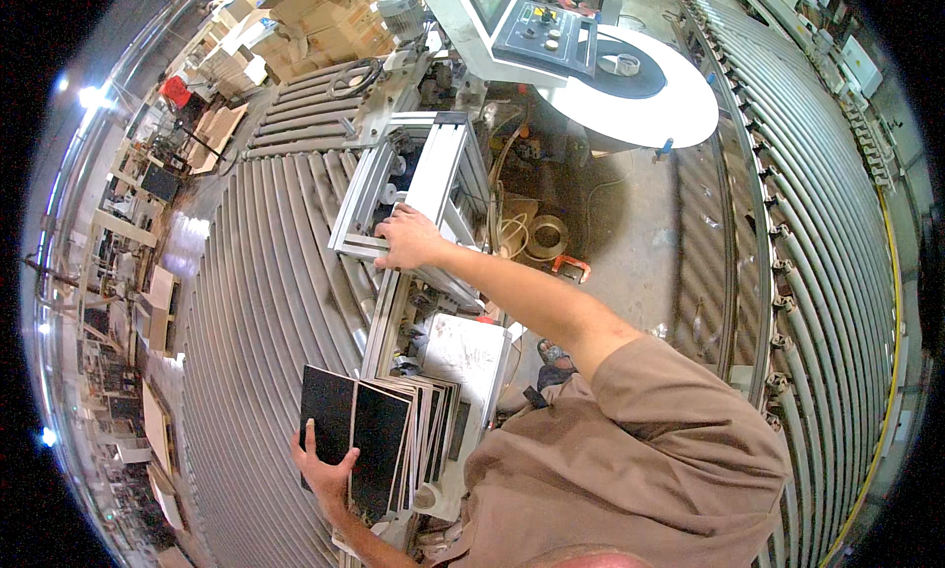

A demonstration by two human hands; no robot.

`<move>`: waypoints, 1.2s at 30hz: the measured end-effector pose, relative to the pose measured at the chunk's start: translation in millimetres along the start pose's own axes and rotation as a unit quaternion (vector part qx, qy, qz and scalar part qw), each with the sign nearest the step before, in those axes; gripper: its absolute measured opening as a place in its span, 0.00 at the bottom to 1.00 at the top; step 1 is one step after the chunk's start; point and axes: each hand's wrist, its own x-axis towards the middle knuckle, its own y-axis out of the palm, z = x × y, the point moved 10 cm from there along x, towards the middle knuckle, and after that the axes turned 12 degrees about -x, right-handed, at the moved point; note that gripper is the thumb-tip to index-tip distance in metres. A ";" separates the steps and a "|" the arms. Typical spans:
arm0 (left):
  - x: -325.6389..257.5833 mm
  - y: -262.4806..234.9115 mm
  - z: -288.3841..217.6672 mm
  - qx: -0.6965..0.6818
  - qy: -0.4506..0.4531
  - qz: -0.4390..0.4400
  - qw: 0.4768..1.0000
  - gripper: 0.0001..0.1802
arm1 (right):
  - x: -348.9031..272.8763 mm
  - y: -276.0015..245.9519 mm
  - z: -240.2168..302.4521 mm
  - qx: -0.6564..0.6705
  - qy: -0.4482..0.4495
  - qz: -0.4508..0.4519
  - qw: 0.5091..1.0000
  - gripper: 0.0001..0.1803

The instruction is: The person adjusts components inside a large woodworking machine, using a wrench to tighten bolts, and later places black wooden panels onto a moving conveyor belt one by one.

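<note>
Left hand (325, 470) grips black panels (369, 440) — right hand (409, 238) clasps aluminium frame (433, 174) — cardboard boxes (315, 22) upper left.

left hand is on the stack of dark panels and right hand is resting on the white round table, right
Not quite. The left hand is on the stack of dark panels, but the right hand rests on the metal frame beside the roller conveyor, not on the white round table. The head view shows this.
</note>
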 end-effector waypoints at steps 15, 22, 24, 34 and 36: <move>45.1 -28.9 113.0 0.030 -0.002 -0.029 0.999 0.65 | 2.6 -0.4 6.5 -0.017 0.002 0.021 1.000 0.41; 69.9 2.6 174.9 0.043 -0.083 0.028 0.995 0.64 | 1.5 2.6 0.7 -0.028 0.017 0.050 0.998 0.39; 76.0 6.9 201.3 0.056 -0.105 0.051 0.992 0.66 | 3.0 1.6 5.4 -0.024 0.017 0.051 0.998 0.39; 98.2 61.8 254.1 0.125 -0.127 0.160 0.971 0.75 | 0.3 2.5 -5.2 -0.016 0.021 0.020 0.999 0.37; 86.1 42.4 281.5 0.132 -0.142 0.155 0.969 0.76 | 6.9 0.6 10.7 0.001 0.007 0.023 1.000 0.37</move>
